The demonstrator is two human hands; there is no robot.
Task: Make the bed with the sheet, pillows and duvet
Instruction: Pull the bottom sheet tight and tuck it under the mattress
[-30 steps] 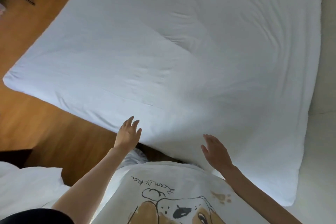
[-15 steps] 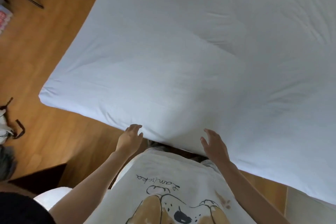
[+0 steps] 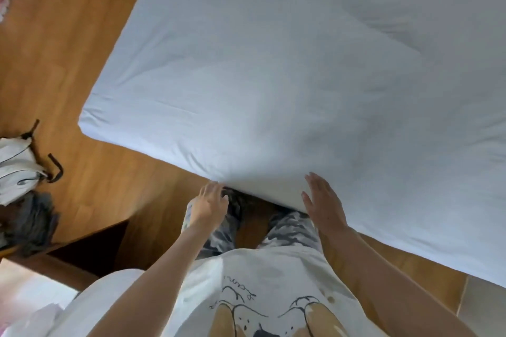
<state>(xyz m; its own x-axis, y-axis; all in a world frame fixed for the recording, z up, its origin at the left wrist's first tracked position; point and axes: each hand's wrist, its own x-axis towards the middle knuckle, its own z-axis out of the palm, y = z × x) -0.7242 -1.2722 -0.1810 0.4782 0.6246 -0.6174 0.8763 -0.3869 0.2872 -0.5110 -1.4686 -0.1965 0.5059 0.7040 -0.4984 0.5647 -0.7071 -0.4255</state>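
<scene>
Already a white cover, sheet or duvet cannot be told, (image 3: 287, 76) is spread flat over the bed, mild creases left. Left hand (image 3: 209, 206) is held just off the near edge, fingers straight and relaxed, nothing grasped. Right hand (image 3: 323, 200) is laid flat on the near edge, fingers extended, pressing not gripping. Pillows are not seen on the bed. Judged: spreading done, smoothing and pillows remaining. Bag (image 3: 19, 169) is seen on the wooden floor (image 3: 68, 49).

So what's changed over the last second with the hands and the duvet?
Both hands moved forward to the near edge of the duvet: the right hand now lies flat against it, the left hand reaches its underside. Neither grips anything. The duvet remains spread flat.
</scene>
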